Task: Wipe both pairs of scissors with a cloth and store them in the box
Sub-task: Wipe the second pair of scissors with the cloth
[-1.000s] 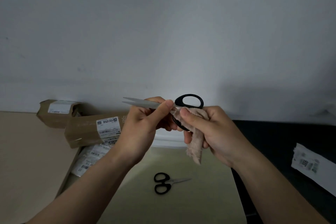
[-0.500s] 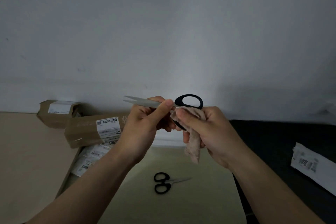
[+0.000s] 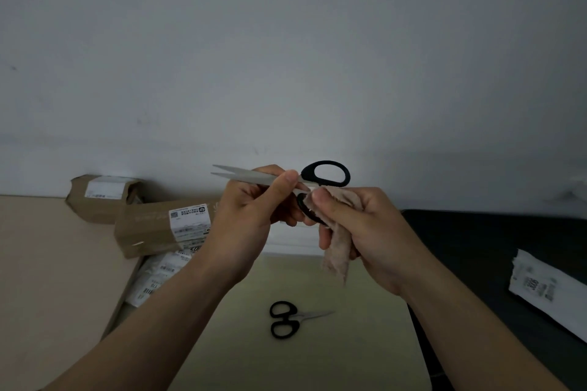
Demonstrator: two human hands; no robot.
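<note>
A large pair of scissors [image 3: 320, 175] with black handles is held up in front of the wall, blades pointing left and slightly apart. My left hand [image 3: 251, 216] pinches the blades near the pivot. My right hand [image 3: 359, 225] grips a beige cloth [image 3: 338, 251] and presses it against the lower handle, which is mostly hidden. A smaller black-handled pair of scissors [image 3: 286, 319] lies flat below, on the pale bottom of an open cardboard box [image 3: 365, 343], its blades pointing right.
Two brown cardboard parcels [image 3: 152, 228] with white labels sit at the left by the wall, over white labelled packets [image 3: 158, 276]. A black surface [image 3: 495, 251] lies at the right with a white labelled packet [image 3: 546, 286] on it. A beige tabletop [image 3: 47, 279] is at left.
My right hand with the cloth has slid a little to the left along the lower handle toward the pivot. The left hand and scissors stay almost still.
</note>
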